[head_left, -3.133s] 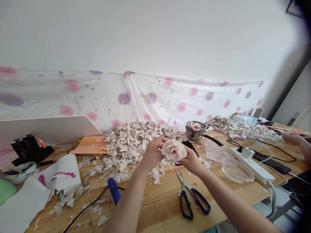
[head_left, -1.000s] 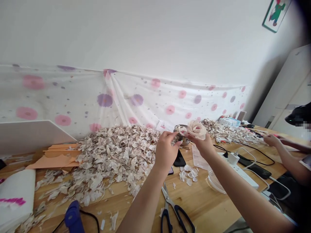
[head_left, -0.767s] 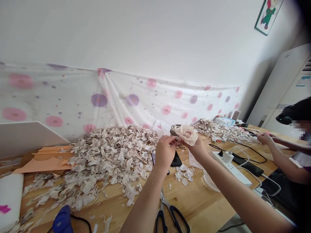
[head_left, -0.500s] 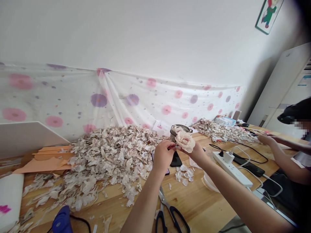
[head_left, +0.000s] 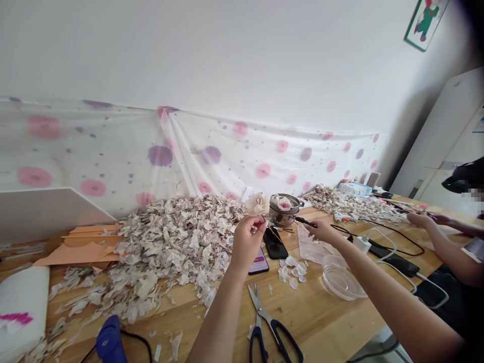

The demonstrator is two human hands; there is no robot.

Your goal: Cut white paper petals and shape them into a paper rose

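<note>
My left hand [head_left: 248, 238] pinches a cream artificial flower [head_left: 258, 203] from below, and the bloom stands upright above the fingertips. To its right is a small round metal pot [head_left: 283, 217], with another pale flower [head_left: 283, 203] with a pink centre at its top. My right hand [head_left: 325, 233] is closed on the end of a slim black handle [head_left: 305, 222] that reaches to the pot's side. I cannot tell whether handle and pot are joined. Below lie a black phone [head_left: 275, 244], loose pale petals [head_left: 293, 272] and open scissors [head_left: 264, 317].
A big heap of dry petals [head_left: 177, 242] covers the table's left. A blue tool [head_left: 109, 340] lies in front. At right are a clear plastic tray [head_left: 310, 244], a round clear container [head_left: 342, 280], chargers and cables [head_left: 401, 244]. Another person's hands [head_left: 421, 219] work at far right.
Both hands were together at the flower. My right hand has let go of it and moved right to the black handle. My left hand keeps the flower, now left of the pot.
</note>
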